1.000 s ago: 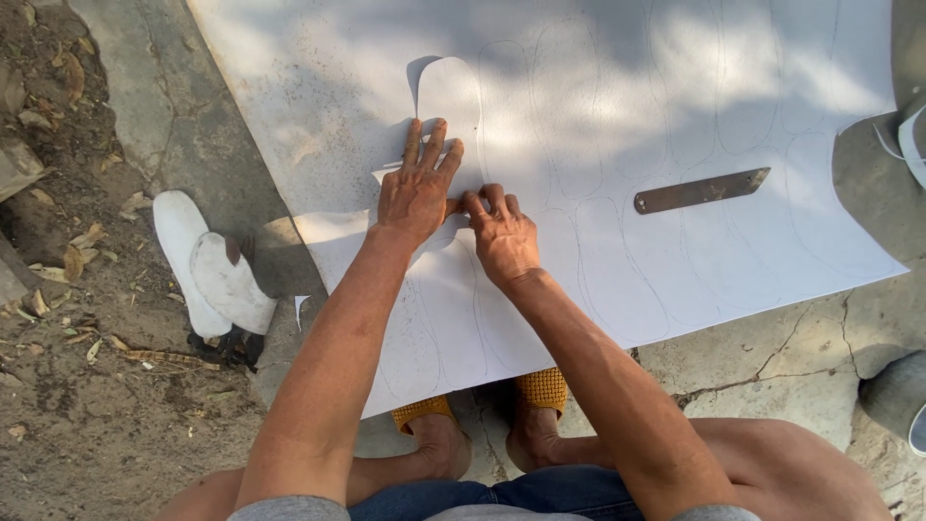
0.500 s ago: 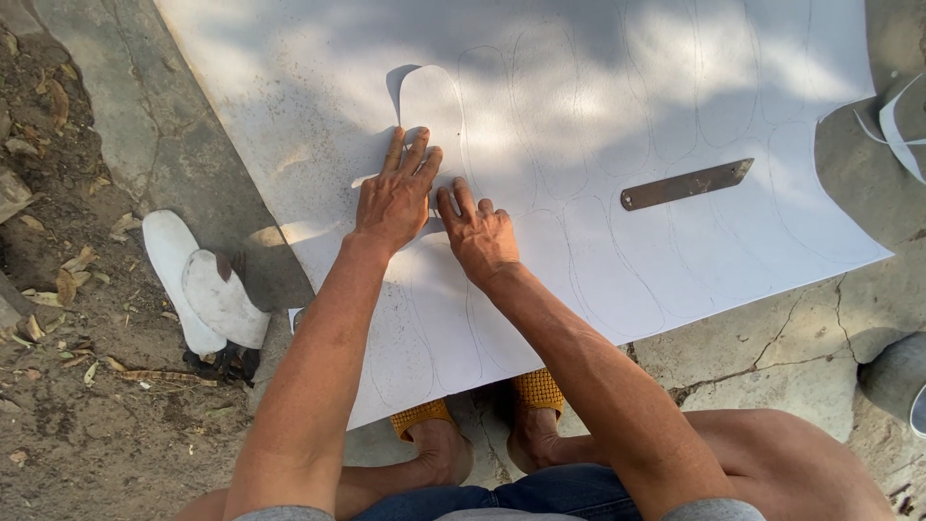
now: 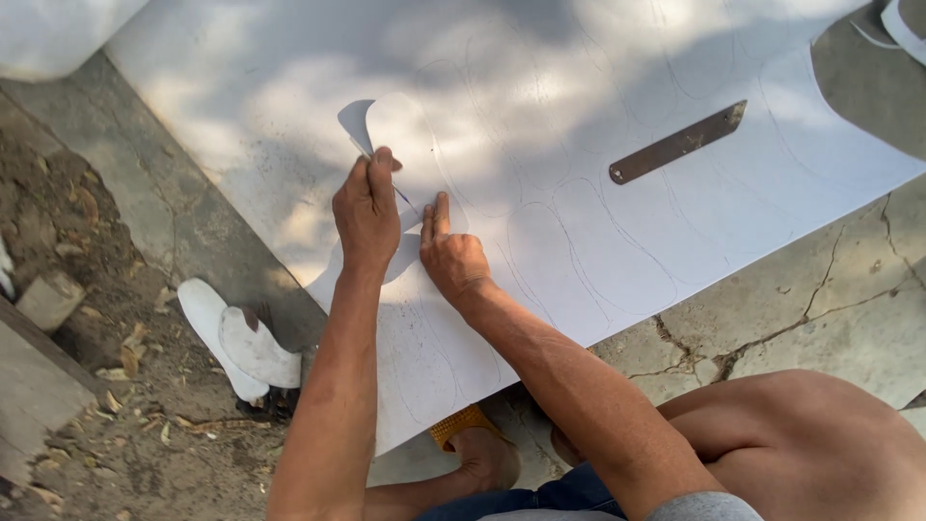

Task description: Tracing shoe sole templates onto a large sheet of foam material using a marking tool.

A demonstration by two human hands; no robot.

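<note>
One large white sheet (image 3: pixel 540 135) spread on the concrete floor (image 3: pixel 830 299); two hands on it, left hand (image 3: pixel 367 207) and right hand (image 3: pixel 451 256); one thin blade (image 3: pixel 386 176) in the left hand; one white sole-shaped template (image 3: pixel 410 145) near the sheet's left edge; one flat metal strip (image 3: pixel 678 143) toward the sheet's right side; two white cut-out soles (image 3: pixel 236 342) stacked on the ground off the sheet's lower left corner; traced outlines on the sheet several, exact count unclear.
</note>
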